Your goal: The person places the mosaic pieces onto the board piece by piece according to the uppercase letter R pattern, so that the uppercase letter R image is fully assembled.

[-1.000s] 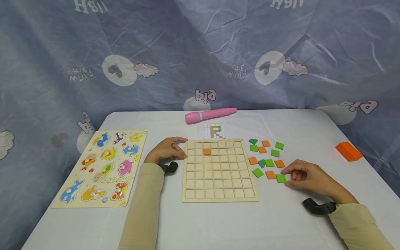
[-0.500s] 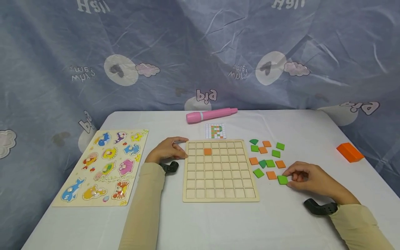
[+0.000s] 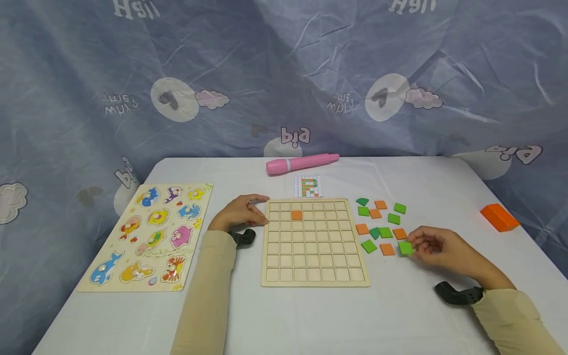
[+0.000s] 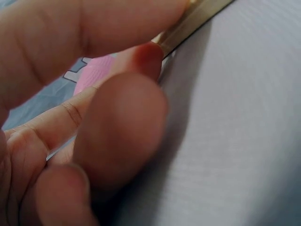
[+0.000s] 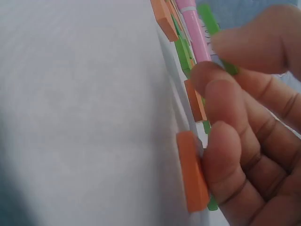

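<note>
My right hand pinches a green square tile, near the loose tiles. My left hand, thumb and forefinger extended, touches the left edge of the wooden grid board, which bears one orange square tile. Beyond: pattern card; pink pen-shaped object.

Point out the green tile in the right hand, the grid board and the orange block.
Green tile [image 3: 404, 248]: head view, its flat face.
Grid board [image 3: 315, 236]: head view, bare middle.
Orange block [image 3: 499, 218]: head view, visible middle.
</note>
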A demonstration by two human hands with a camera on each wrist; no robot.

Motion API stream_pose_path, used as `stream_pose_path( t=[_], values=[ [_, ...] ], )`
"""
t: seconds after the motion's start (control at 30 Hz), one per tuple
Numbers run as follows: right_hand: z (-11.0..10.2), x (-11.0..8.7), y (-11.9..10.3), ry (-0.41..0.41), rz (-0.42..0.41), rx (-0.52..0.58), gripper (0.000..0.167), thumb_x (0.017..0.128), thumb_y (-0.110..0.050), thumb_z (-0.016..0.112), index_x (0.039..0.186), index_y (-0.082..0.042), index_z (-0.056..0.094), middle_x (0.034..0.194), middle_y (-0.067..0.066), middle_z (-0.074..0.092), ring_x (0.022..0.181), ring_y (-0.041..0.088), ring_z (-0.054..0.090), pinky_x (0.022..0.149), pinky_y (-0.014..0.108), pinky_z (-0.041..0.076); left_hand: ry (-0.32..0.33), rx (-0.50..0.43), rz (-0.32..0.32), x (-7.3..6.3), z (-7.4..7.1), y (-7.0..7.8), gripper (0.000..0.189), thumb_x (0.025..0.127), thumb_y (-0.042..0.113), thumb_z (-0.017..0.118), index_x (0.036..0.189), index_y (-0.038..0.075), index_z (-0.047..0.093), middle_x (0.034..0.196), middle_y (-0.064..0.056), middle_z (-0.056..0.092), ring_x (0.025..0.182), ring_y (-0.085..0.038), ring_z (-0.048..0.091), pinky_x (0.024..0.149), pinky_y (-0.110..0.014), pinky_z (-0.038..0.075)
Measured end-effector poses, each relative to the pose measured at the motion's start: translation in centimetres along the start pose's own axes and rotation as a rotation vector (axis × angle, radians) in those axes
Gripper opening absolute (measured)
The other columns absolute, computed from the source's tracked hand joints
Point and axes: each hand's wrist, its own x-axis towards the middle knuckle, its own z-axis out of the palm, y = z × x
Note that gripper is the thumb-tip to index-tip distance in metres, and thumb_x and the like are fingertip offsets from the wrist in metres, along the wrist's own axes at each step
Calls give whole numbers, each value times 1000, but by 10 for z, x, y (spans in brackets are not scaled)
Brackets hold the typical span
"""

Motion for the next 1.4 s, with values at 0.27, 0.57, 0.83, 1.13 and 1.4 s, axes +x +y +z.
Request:
stream_pose_path(
  t=[0.27, 0.57, 0.83, 1.13, 1.4],
  values=[
    [-2, 11, -2, -51, 8, 58, 32, 85, 23, 75, 113, 12, 65, 94, -6, 74, 76, 7, 64, 66, 18, 53, 0, 0, -12, 0, 0, 1, 77, 85, 0, 86, 156, 2, 55, 83, -1, 77, 69, -12, 65, 68, -26, 53],
    [7, 40, -17, -125, 51, 105, 24, 91, 15, 73, 114, 11, 66, 90, 0, 77, 72, 8, 60, 64, 21, 49, 0, 4, -14, 2, -1, -1, 78, 85, 2, 88, 156, 3, 55, 83, -2, 76, 70, -12, 65, 68, -26, 53],
    [22, 78, -30, -197, 87, 194, 24, 95, 10, 72, 117, 15, 64, 91, 4, 78, 76, 6, 66, 70, 20, 54, -3, 13, -8, 3, -2, -2, 79, 84, 4, 89, 156, 4, 56, 84, -3, 77, 67, -13, 63, 67, -26, 52],
    [41, 112, -41, -194, 165, 218, 29, 98, 3, 73, 122, 14, 64, 95, 18, 79, 79, 13, 73, 72, 24, 56, -2, -8, -18, 3, -3, -1, 80, 84, 2, 88, 156, 2, 55, 82, -3, 76, 69, -13, 65, 67, -26, 52],
    [60, 135, -46, -168, 204, 166, 27, 100, -4, 72, 124, 6, 67, 94, 14, 80, 72, 12, 64, 79, 29, 49, -2, -1, -25, 3, -3, -1, 79, 84, 3, 89, 156, 4, 56, 84, -3, 77, 70, -12, 65, 68, -26, 53]
  ],
)
